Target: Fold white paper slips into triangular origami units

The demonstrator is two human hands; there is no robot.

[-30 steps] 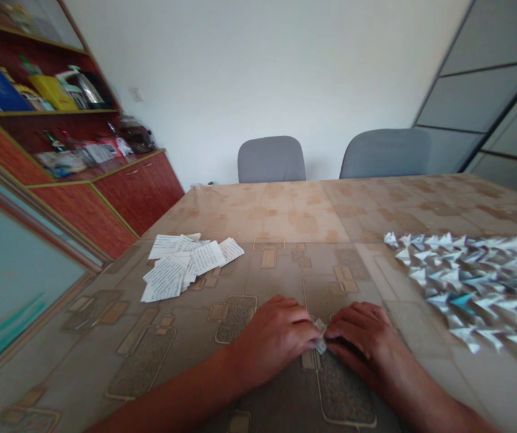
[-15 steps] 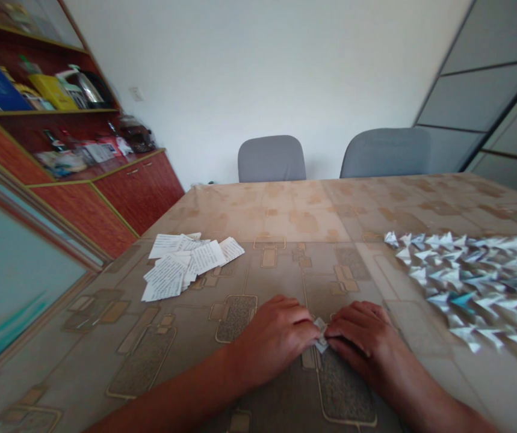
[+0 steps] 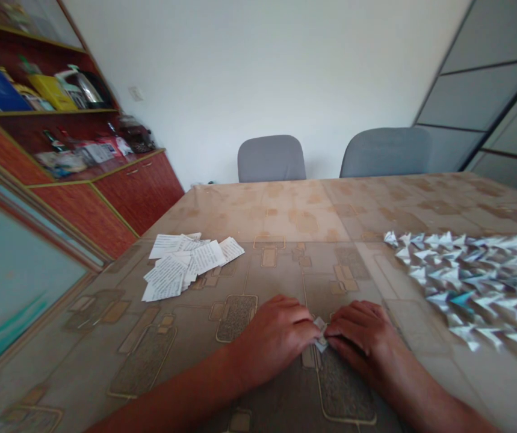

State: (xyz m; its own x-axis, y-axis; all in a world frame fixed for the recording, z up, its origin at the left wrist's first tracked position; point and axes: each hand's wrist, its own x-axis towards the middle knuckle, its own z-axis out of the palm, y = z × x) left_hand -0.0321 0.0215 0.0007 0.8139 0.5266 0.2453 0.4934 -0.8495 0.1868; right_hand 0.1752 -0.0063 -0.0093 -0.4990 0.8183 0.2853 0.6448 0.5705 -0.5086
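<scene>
A small folded piece of paper (image 3: 320, 344) lies low over the table, pinched between the fingertips of both hands. My left hand (image 3: 280, 334) grips its left side, fingers closed together. From the other side my right hand (image 3: 362, 334) pinches its right edge with thumb and fingers. Most of the paper is covered by the fingers, so its exact fold cannot be made out. To the left is a loose pile of printed paper pieces (image 3: 165, 276). Rows of folded paper pieces (image 3: 448, 276) with pointed tips stand on the right, one of them teal.
The table (image 3: 294, 210) has a patterned cover. Two grey chairs (image 3: 271, 157) stand at its far side against a white wall. A red-brown cabinet (image 3: 143, 186) with shelves holding a kettle (image 3: 89, 89) is at the left. Grey panels (image 3: 479, 96) rise at the right.
</scene>
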